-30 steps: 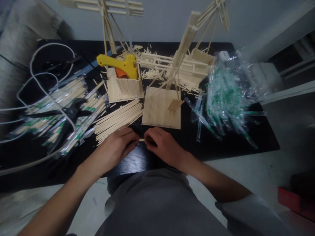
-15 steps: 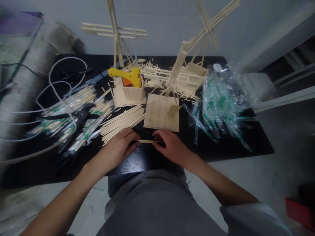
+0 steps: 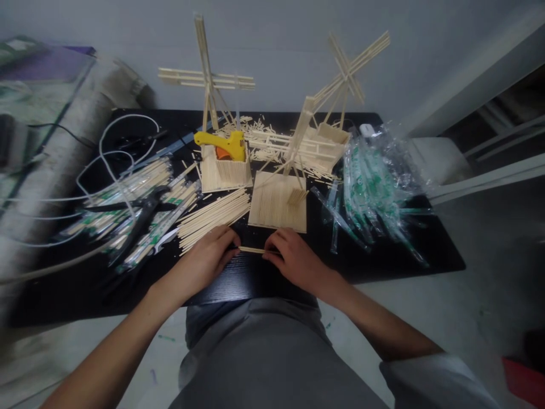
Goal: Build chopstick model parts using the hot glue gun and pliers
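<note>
A thin wooden stick [image 3: 252, 250] is held level between both hands, low over the front of the black table [image 3: 383, 261]. My left hand [image 3: 208, 259] pinches its left end and my right hand [image 3: 293, 259] pinches its right end, fingers closed. Just behind the hands lie a loose pile of sticks [image 3: 213, 215] and a flat square panel of glued sticks [image 3: 277, 202] with a stick mast rising from it.
A yellow glue gun [image 3: 222, 143] rests in a stick box. Two stick windmill models [image 3: 208, 79] [image 3: 346, 67] stand at the back. Wrapped chopsticks, black pliers [image 3: 140, 216] and white cables lie at left; plastic wrappers [image 3: 374, 182] at right.
My hands have drawn slightly apart, so more of the stick shows between them. The head has tilted up, so the table sits lower in view and more of the windmills shows.
</note>
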A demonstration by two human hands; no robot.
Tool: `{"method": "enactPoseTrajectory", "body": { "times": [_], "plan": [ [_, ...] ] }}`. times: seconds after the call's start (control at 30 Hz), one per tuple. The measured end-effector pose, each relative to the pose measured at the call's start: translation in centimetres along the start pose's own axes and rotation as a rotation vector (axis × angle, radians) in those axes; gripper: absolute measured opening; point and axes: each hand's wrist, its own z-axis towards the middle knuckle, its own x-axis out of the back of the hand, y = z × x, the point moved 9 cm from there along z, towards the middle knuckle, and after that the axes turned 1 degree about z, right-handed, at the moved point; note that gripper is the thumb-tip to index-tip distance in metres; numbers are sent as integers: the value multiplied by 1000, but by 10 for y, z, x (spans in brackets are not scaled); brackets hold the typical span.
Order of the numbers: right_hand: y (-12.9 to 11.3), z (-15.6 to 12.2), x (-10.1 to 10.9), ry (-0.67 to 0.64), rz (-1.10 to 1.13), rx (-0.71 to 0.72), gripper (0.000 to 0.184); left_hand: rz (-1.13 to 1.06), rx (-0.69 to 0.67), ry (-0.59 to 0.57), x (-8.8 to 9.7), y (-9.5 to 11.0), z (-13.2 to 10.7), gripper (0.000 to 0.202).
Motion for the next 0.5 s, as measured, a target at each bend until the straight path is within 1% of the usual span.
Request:
{"method": "enactPoseTrajectory", "body": {
  "times": [0.13,0.3,0.5],
  "plan": [
    [-3,0,-2,-3,-43,-4,8,-15,-5,13,0,-1,-1,12],
    [-6,1,-3,-22,-106,13,6,-25,5,-11,-2,-3,1,10],
    [-6,0,-4,-21,-71,12,8,-35,6,-33,-6,-6,0,6]
  ]
}}
